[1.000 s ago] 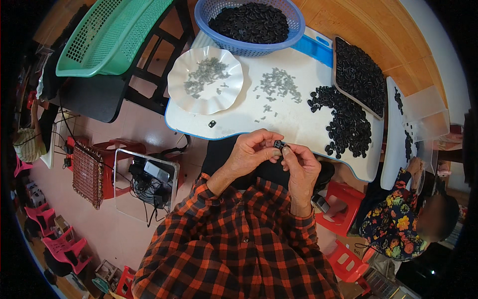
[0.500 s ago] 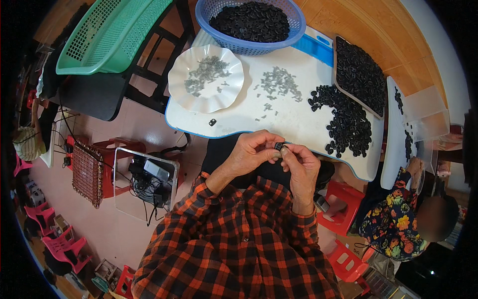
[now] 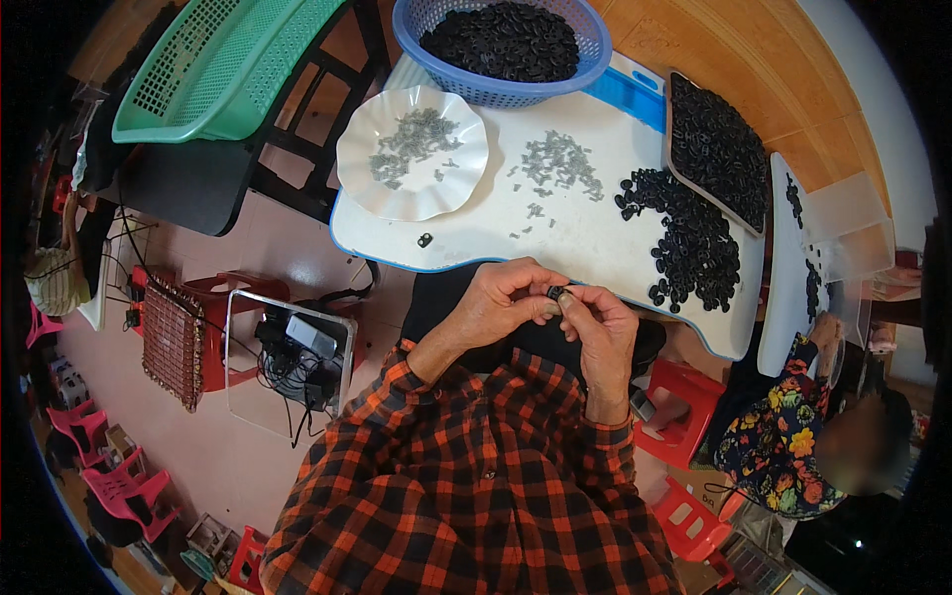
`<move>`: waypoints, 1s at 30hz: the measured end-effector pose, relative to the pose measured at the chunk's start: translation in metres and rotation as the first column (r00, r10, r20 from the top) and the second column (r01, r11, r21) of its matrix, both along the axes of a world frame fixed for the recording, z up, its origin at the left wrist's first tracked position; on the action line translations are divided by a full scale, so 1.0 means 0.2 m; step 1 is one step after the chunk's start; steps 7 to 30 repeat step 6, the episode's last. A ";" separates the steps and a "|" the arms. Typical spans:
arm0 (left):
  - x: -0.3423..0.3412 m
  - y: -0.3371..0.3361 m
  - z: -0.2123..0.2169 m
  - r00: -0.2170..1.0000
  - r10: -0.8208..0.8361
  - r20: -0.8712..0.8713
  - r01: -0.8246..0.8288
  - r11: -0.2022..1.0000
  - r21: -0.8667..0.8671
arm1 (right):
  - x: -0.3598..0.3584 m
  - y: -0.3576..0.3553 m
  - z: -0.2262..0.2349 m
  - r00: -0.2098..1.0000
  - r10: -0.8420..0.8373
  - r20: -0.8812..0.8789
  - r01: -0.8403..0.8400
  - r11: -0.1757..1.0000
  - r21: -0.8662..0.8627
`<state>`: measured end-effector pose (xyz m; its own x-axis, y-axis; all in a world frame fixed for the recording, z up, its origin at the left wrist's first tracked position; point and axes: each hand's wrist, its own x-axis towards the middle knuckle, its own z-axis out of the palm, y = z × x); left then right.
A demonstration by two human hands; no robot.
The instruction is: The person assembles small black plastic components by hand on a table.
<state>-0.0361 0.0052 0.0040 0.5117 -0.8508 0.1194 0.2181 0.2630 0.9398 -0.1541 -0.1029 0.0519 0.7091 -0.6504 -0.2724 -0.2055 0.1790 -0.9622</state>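
Note:
My left hand [image 3: 506,302] and my right hand [image 3: 601,327] meet just off the table's near edge. Between their fingertips is a small black plastic piece [image 3: 556,293], pinched from both sides and partly covered by the fingers. Beyond my hands, small clear pieces [image 3: 557,164] lie scattered on the white table [image 3: 605,233]. More of them sit in a white wavy-rimmed plate [image 3: 352,193]. To the right spreads a heap of small black pieces [image 3: 694,253]. One lone black piece [image 3: 424,240] rests near the table's edge, below the plate.
At the back stands a blue basket [image 3: 496,91] of black pieces; a tray [image 3: 719,149] of them is at the right. A green basket [image 3: 218,109] is on the far left. A co-worker in a flowered top [image 3: 778,436] sits at right. Red stools [image 3: 679,412] stand nearby.
Both hands keep nearly the same place and grip on the black piece, with only slight finger movement. The whole view has shifted very slightly.

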 end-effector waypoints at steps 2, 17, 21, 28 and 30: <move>0.00 0.00 0.00 1.000 -0.005 0.009 0.005 1.000 0.008 | 0.00 0.00 0.00 1.000 0.001 -0.004 -0.001 1.000 0.015; 0.01 0.01 -0.01 1.000 -0.020 -0.007 0.020 1.000 0.000 | 0.00 0.00 0.00 1.000 0.005 0.005 -0.005 0.999 0.031; 0.01 0.01 -0.01 1.000 -0.020 -0.007 0.020 1.000 0.000 | 0.00 0.00 0.00 1.000 0.005 0.005 -0.005 0.999 0.031; 0.01 0.01 -0.01 1.000 -0.020 -0.007 0.020 1.000 0.000 | 0.00 0.00 0.00 1.000 0.005 0.005 -0.005 0.999 0.031; 0.01 0.01 -0.01 1.000 -0.020 -0.007 0.020 1.000 0.000 | 0.00 0.00 0.00 1.000 0.005 0.005 -0.005 0.999 0.031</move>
